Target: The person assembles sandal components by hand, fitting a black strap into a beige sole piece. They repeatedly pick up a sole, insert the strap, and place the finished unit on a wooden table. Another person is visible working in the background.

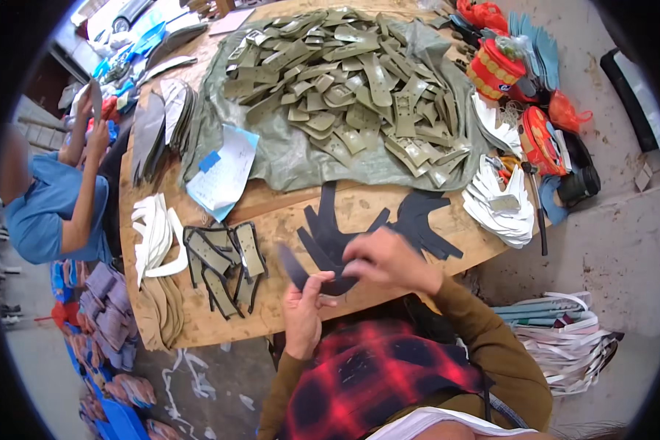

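Note:
Close to the table's front edge, my left hand (pixel 304 312) pinches a dark curved fabric piece (pixel 295 270) between thumb and fingers. Its upper left end sticks up, smeared by motion. My right hand (pixel 394 262), slightly blurred, has curled fingers on the same piece near its right end. Just beyond my hands lie dark cut pieces (pixel 328 227), forked in shape, with another dark stack (pixel 422 220) to their right. Left of my hands sit several olive plates with black edging (pixel 224 265).
A large heap of olive plates (pixel 345 81) covers a green sheet (pixel 279 158). White cut pieces lie left (pixel 154 238) and right (pixel 499 209); tan pieces (pixel 161 312) lie front left. A hammer (pixel 539 213) rests at the right edge. Another person (pixel 59 198) works at left.

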The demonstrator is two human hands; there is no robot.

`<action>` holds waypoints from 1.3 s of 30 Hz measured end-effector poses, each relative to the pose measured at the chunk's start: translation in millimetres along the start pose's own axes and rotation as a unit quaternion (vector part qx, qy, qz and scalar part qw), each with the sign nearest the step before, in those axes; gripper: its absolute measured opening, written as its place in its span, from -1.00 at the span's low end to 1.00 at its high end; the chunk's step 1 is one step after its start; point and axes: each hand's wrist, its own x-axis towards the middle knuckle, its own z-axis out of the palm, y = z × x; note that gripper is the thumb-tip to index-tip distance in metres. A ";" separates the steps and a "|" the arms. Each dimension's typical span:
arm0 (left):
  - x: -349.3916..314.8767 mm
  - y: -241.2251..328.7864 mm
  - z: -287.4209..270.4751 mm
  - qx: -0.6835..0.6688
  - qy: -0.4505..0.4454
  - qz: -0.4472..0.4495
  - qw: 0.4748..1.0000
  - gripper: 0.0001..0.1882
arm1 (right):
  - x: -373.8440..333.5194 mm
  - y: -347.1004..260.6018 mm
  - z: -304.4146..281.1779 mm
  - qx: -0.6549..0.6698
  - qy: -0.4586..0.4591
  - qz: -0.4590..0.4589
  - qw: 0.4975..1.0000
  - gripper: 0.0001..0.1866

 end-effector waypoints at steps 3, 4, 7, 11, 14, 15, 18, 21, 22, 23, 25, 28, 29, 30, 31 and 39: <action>-3.5 22.2 -1.0 -0.017 -0.005 0.030 0.999 -0.74 | 31.6 48.9 -54.0 0.003 0.200 0.150 0.968 -0.78; -3.1 27.3 4.4 -0.025 -0.016 0.027 0.999 -0.72 | 41.9 70.7 -80.0 -0.086 0.249 0.148 0.953 -0.78; 0.3 33.3 18.8 -0.050 -0.039 0.013 0.998 -0.69 | 63.9 154.8 -116.9 -0.308 0.285 0.152 0.895 -0.67; -8.5 43.6 18.5 -0.095 -0.010 0.021 0.995 -0.71 | 87.8 167.4 -119.4 -0.475 0.095 0.166 0.859 -0.50; -8.9 40.5 4.5 -0.102 -0.006 0.025 0.994 -0.71 | 86.1 174.9 -132.9 -0.580 0.032 0.095 0.808 -0.46; -8.8 38.9 0.1 -0.104 -0.010 0.021 0.994 -0.71 | 86.1 178.9 -137.7 -0.586 0.015 0.063 0.808 -0.47; -8.4 36.3 -1.8 -0.146 -0.020 0.001 0.989 -0.70 | 94.7 186.8 -147.6 -0.597 -0.037 -0.023 0.801 -0.57; -8.5 35.5 -2.9 -0.214 -0.049 -0.021 0.975 -0.65 | 100.7 187.0 -153.9 -0.598 -0.042 -0.090 0.795 -0.65; -9.7 36.5 -0.4 -0.239 -0.063 -0.022 0.969 -0.64 | 99.4 180.5 -157.3 -0.556 -0.013 -0.114 0.823 -0.69; -8.7 36.5 2.6 -0.264 -0.076 -0.022 0.961 -0.62 | 93.0 191.0 -165.4 -0.517 0.029 -0.114 0.848 -0.65; -9.4 37.1 2.9 -0.283 -0.076 -0.031 0.956 -0.61 | 84.6 174.6 -160.0 -0.440 0.148 -0.120 0.878 -0.70; -8.4 36.5 2.7 -0.292 -0.074 -0.059 0.952 -0.58 | 46.3 158.0 -135.3 0.052 0.215 0.191 0.956 -0.58; -14.1 36.8 4.0 -0.296 -0.056 -0.066 0.951 -0.57 | 44.6 117.4 -107.4 0.269 0.211 0.181 0.922 -0.57; -15.4 36.3 5.0 -0.298 -0.049 -0.070 0.951 -0.57 | 40.6 70.2 -83.4 0.463 0.205 0.175 0.845 -0.55; -15.2 35.1 6.6 -0.300 -0.047 -0.078 0.950 -0.57 | 30.9 57.3 -70.7 0.555 0.165 0.175 0.796 -0.52; -16.2 25.1 12.6 -0.307 -0.048 -0.105 0.945 -0.57 | -23.0 -52.6 17.0 0.401 0.046 0.217 0.889 -0.66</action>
